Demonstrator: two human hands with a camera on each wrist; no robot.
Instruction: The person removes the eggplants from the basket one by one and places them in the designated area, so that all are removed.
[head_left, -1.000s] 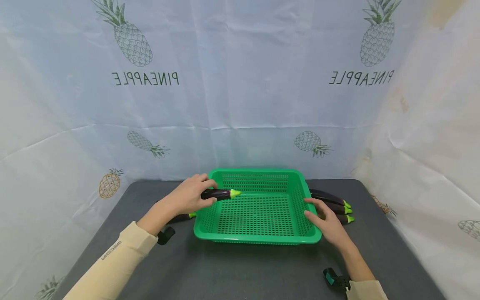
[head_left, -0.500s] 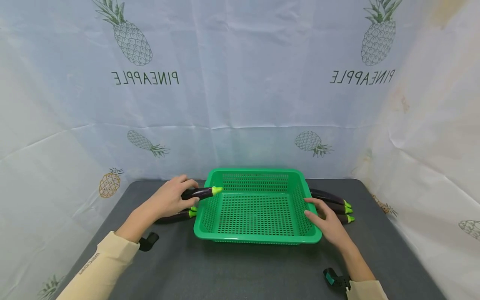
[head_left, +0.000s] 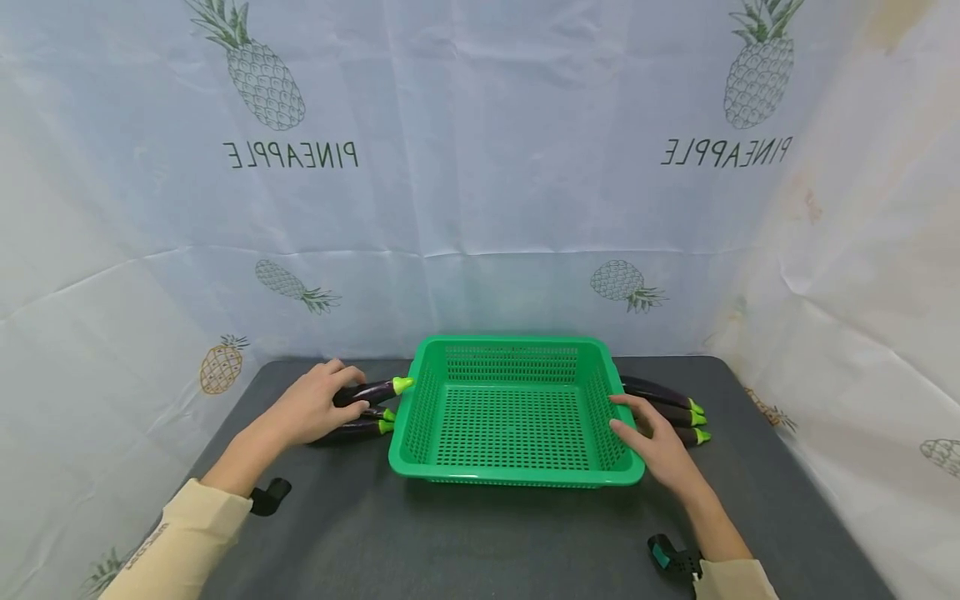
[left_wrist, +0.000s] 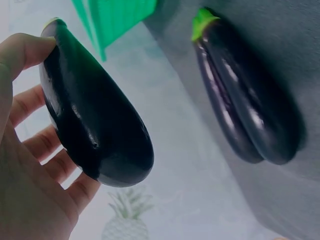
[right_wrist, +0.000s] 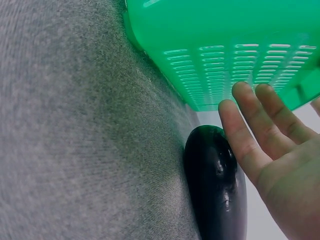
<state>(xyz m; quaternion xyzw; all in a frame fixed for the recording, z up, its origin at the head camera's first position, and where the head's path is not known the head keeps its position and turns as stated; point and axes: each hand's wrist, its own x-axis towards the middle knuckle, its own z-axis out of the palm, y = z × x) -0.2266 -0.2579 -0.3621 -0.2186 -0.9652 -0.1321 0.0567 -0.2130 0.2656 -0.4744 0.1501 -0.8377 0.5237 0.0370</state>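
Note:
My left hand [head_left: 309, 403] grips a dark purple eggplant [head_left: 367, 392] with a green cap. It is left of the green plastic basket [head_left: 517, 477], the cap end overlapping the rim in the head view. In the left wrist view, the thumb lies near the stem of that eggplant [left_wrist: 95, 110], the fingers behind it. Two more eggplants [left_wrist: 255, 100] lie side by side on the table below. My right hand [head_left: 658, 442] rests at the basket's right rim, thumb and one finger reaching over it. Its other fingers [right_wrist: 265, 120] extend, loosely spread, along the slotted outer wall.
Several eggplants [head_left: 678, 415] lie right of the basket, partly hidden by my right hand; one eggplant [right_wrist: 215, 180] shows close under its fingers. A dark grey cloth [head_left: 487, 542] covers the table. A white curtain [head_left: 517, 192] with pineapple prints hangs behind and at both sides.
My left hand has moved left and slightly down with the eggplant, from over the basket's left side to above the two eggplants on the left. The right hand and basket have stayed put.

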